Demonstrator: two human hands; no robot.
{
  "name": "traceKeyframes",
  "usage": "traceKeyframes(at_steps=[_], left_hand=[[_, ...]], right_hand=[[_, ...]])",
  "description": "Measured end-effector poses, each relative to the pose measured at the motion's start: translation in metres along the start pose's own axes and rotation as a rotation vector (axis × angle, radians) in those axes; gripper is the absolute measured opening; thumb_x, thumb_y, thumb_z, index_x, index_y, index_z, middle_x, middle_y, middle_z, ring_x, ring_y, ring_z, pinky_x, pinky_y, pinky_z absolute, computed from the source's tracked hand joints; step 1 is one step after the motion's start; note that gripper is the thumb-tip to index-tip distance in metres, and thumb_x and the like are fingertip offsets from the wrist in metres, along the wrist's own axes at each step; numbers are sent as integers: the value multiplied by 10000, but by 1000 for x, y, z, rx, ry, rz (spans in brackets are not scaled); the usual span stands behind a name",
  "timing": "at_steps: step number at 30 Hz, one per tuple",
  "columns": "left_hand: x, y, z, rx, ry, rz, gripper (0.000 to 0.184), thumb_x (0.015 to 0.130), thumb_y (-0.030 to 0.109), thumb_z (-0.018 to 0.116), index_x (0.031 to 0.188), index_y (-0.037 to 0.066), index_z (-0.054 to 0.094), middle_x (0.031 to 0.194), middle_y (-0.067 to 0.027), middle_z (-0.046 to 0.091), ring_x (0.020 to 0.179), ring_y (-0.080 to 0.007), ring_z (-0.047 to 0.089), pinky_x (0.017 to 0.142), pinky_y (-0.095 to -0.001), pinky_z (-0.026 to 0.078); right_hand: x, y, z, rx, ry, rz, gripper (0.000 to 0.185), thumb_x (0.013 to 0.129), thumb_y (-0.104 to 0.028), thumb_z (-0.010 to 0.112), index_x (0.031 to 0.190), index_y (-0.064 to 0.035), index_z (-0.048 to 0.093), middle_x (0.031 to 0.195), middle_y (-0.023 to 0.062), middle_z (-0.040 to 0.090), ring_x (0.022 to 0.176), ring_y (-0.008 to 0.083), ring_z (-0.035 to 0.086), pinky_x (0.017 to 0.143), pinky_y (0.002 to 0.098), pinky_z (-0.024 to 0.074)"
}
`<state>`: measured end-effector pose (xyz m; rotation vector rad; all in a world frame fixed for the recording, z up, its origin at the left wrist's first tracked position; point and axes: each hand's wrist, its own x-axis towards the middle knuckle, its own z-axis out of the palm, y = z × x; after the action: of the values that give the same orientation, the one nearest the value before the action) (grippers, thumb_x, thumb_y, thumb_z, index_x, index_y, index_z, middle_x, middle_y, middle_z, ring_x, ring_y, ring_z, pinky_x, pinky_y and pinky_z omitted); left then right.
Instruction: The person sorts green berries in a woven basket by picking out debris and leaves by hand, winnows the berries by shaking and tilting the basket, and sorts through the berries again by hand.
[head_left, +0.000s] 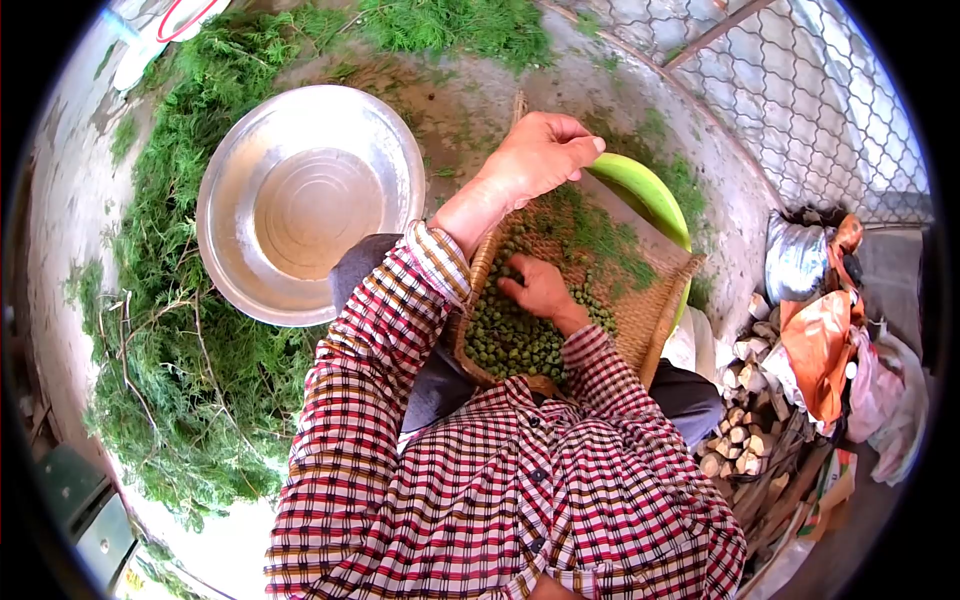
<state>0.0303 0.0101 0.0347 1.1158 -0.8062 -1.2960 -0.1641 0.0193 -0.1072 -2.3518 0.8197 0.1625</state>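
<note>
My left hand (545, 155) is raised over the far end of a woven basket (660, 330), beside a lime-green bowl (650, 190). Its thumb and fingers are pinched together; what they hold, if anything, is too small to name. Lower down, my right hand (540, 288) touches a heap of small green cones (515, 345) in the basket, its thumb and forefinger apart and the other fingers partly hidden. Feathery green sprigs (600, 235) lie in the basket's upper part. The basket rests between my legs and partly covers the bowl.
A wide metal basin (310, 205) stands on the left. Leafy green branches (190, 360) spread around its left side and up to the top. On the right are chopped firewood (740, 440), an orange bag (815, 350), other plastic bags and a wire-mesh fence (810, 110).
</note>
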Motion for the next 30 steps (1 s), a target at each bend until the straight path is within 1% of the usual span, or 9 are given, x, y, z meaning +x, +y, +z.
traceKeyframes(at_steps=[6,9,11,13,15,18,21,23,30], left_hand=[[3,-6,-1,7,-2,11,268,816,219,629,905,-34,634,746,-53,602,635,-108,548,593,-246,473],[1,-4,-1,23,-4,-2,248,825,216,626,904,-18,625,760,-40,610,637,-89,540,585,-224,459],[0,-3,-2,28,-7,-19,226,833,214,623,899,-2,616,770,-25,616,637,-69,531,577,-203,444],[0,-3,-2,40,-6,-16,230,835,217,622,902,-3,615,768,-25,615,635,-69,531,579,-206,445],[0,-4,-1,38,-13,-14,233,836,220,622,904,-3,615,767,-24,614,636,-69,531,577,-205,444],[1,-6,0,38,-20,-14,237,838,224,620,905,-3,615,765,-24,613,637,-69,530,577,-205,441],[-1,-4,-1,42,-11,-17,238,841,227,617,903,-2,616,764,-23,613,639,-68,529,577,-205,440],[1,-5,-1,44,-4,-18,238,843,228,615,902,-2,617,764,-23,612,640,-68,529,577,-205,439],[0,-1,1,64,-16,-23,247,841,235,617,918,0,624,774,-22,613,656,-72,535,598,-205,446]], right_hand=[[-40,-31,-16,-154,-44,-98,328,769,-270,622,1015,-68,541,888,185,541,799,326,551,676,404,453],[-66,-48,-27,-187,-181,-120,299,774,-247,629,999,-60,572,885,143,548,813,305,549,690,364,463],[-81,-60,-42,77,-239,-270,300,765,-247,651,997,-64,598,876,135,569,783,290,558,687,352,466],[-84,-54,-46,119,-220,-307,313,759,-248,667,1001,-55,616,877,130,593,770,267,574,680,349,476],[-77,-30,-47,173,-25,-200,302,745,-219,668,979,-33,620,881,135,613,797,261,585,694,362,474],[-56,13,-60,26,108,124,231,756,-155,619,921,7,620,834,167,620,733,268,591,679,371,482],[-38,66,-51,-127,168,125,232,764,-147,603,921,23,603,814,186,616,725,287,588,670,380,481],[-30,74,-51,-122,185,300,250,780,-152,591,948,32,579,834,202,614,742,308,587,673,388,481],[-12,85,-31,-188,190,398,166,809,-147,571,809,8,511,661,136,479,574,251,454,557,393,408]])
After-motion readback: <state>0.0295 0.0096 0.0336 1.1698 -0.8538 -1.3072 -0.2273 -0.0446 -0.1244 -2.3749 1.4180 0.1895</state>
